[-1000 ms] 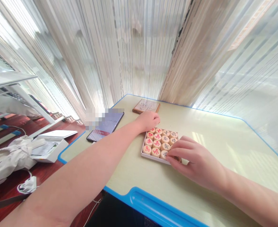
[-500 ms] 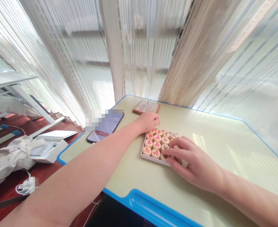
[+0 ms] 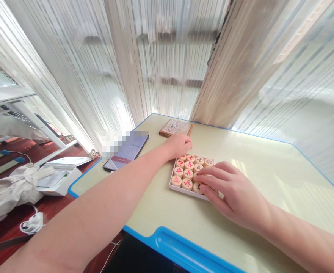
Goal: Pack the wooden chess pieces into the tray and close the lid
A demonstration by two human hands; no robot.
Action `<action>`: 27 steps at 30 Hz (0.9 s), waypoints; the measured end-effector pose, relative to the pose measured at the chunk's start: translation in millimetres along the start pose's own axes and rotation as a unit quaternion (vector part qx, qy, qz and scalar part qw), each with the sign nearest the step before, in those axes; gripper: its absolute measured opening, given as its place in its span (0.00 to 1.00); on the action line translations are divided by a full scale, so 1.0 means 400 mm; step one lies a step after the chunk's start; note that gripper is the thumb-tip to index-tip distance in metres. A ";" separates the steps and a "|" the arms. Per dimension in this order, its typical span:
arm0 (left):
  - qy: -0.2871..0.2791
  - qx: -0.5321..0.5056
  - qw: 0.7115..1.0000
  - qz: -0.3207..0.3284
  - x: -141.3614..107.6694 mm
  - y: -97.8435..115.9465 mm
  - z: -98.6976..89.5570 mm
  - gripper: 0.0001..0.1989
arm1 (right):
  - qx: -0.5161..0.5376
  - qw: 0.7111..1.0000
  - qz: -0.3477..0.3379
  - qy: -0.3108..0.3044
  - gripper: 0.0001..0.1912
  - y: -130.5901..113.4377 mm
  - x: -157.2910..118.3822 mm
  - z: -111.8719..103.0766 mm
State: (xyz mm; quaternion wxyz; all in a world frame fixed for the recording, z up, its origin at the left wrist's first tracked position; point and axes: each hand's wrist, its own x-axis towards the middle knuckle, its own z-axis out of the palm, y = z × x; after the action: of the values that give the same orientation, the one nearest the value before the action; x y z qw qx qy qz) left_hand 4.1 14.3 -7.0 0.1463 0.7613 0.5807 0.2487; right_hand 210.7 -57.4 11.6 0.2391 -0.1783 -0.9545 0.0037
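Note:
A shallow white box (image 3: 188, 193) lies on the table, packed in rows with round wooden Chinese chess pieces (image 3: 188, 173), red characters to the left and dark ones to the right. My right hand (image 3: 236, 189) reaches over the box's right side, fingers stretched and apart, the tips resting on or just above the dark-lettered pieces; several pieces there are hidden under it. My left hand (image 3: 178, 146) is at the box's far left corner with its fingers curled closed. Whether anything is inside those fingers cannot be seen.
A brown-edged box lid (image 3: 176, 127) with writing lies behind my left hand. A phone (image 3: 127, 151) lies left of my forearm. The table (image 3: 254, 163) has a blue rim, and curtains (image 3: 167, 64) hang behind it. On the floor at left are an opened white box (image 3: 60, 182) and crumpled cloth (image 3: 11, 195).
My right hand has shifted slightly, its fingertips moving over the dark-lettered pieces. The piece at its thumb now lies turned differently. My left hand stays nearly still.

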 end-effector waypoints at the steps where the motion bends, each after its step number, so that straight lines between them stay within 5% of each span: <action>1: 0.001 0.000 1.000 0.000 0.000 0.000 0.000 0.16 | -0.008 1.000 0.004 -0.004 0.11 -0.002 -0.001 0.001; 18: -0.003 0.003 1.000 -0.011 0.000 0.003 -0.002 0.16 | -0.034 0.999 0.002 0.005 0.12 0.005 -0.005 0.009; 24: -0.001 -0.009 1.000 -0.019 -0.002 0.006 -0.003 0.16 | -0.022 0.994 0.047 0.099 0.25 0.079 -0.020 0.012; 27: 0.005 -0.028 0.999 -0.025 -0.001 0.001 0.000 0.15 | 0.050 0.998 0.024 0.006 0.44 0.109 -0.032 0.008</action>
State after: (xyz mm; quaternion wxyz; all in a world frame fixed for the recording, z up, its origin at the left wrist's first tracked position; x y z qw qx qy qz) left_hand 4.3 13.6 -6.8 0.1710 0.7408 0.5931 0.2649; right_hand 234.8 -20.8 -1.0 0.2529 -0.1891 -0.9472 0.0559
